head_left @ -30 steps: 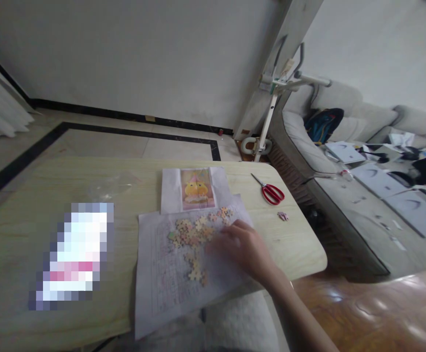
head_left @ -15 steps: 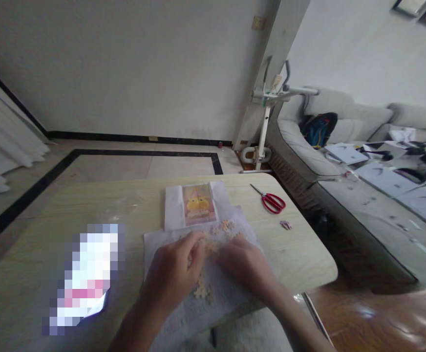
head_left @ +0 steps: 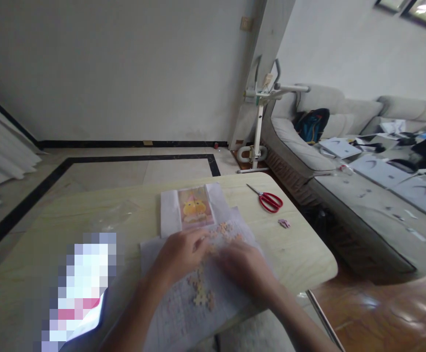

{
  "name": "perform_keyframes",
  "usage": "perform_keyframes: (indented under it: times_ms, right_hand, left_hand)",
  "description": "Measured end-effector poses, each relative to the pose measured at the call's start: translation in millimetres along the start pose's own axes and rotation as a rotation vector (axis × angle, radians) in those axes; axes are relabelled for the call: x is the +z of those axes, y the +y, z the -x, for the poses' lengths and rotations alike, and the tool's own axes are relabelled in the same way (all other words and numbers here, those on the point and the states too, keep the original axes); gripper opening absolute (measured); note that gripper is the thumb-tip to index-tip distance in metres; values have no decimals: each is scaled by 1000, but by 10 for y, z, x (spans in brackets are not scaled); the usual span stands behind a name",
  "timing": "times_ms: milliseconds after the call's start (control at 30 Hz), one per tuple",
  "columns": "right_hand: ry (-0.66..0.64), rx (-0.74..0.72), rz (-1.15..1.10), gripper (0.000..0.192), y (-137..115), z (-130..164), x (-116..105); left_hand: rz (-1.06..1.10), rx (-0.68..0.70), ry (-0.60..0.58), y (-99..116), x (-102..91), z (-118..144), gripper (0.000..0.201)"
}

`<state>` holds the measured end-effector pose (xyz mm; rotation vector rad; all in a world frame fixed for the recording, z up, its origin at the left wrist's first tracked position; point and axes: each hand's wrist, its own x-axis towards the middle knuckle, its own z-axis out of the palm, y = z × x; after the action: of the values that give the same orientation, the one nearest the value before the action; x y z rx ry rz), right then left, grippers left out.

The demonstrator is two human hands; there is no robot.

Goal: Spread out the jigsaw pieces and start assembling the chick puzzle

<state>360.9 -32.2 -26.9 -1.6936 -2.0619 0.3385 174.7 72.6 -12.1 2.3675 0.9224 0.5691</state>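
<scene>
Small jigsaw puzzle pieces (head_left: pixel 200 295) lie scattered on a printed paper sheet (head_left: pixel 183 320), some near my hands and others higher up the sheet. Over the sheet's upper left part, my left hand (head_left: pixel 184 252) is curled with its fingertips drawn together among the pieces. Facing it from the right, my right hand (head_left: pixel 243 264) has its fingers bent inward and slightly blurred. Whatever is between the fingertips of either hand is hidden or too small to name. Just beyond lies a creased white sheet with a picture of a yellow cartoon figure (head_left: pixel 194 208).
Red-handled scissors (head_left: pixel 270 201) and a small pinkish cluster (head_left: pixel 284 223) rest on the table (head_left: pixel 301 254) at the right. A lit, pixelated phone-like screen (head_left: pixel 83 283) and clear plastic wrap (head_left: pixel 119 215) are on the left. Beyond stand exercise equipment (head_left: pixel 257 132) and a cluttered sofa (head_left: pixel 359 193).
My left hand has moved slightly up and away, uncovering more puzzle pieces below it. My right hand stays in nearly the same place. The camera view has shifted a little.
</scene>
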Motion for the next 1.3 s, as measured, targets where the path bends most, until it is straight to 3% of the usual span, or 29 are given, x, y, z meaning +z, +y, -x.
perform_keyframes:
  times_ms: [167,433,633,800,967,1033,1167,1300]
  right_hand:
    - [29,93,-150,21,-27,-29,-48]
    - [52,144,-335,23,-57,-95,-91]
    - [70,197,-338,26,-40,-113,-83]
    - [60,266,-395,20,9,-125,-81]
    - [32,240,-372,20,11,-151,-107]
    - [22,165,-317,19,5,-154,-122]
    - [-29,83,-225,23,-5,-143,-145]
    - [-75,79,-125,25,9,-132,-132]
  left_hand:
    - [71,-75,91,-12,-47,22,24]
    - [142,35,-24,142,30,48,17]
    - [126,60,-50,117,-120,32,15]
    - [105,50,88,38,-235,39,13]
    - [160,-48,219,-61,-90,95,18]
    - [106,16,295,-67,-35,123,19]
    - [-124,299,462,-58,-18,173,28]
    - [-162,395,528,-63,-12,189,28]
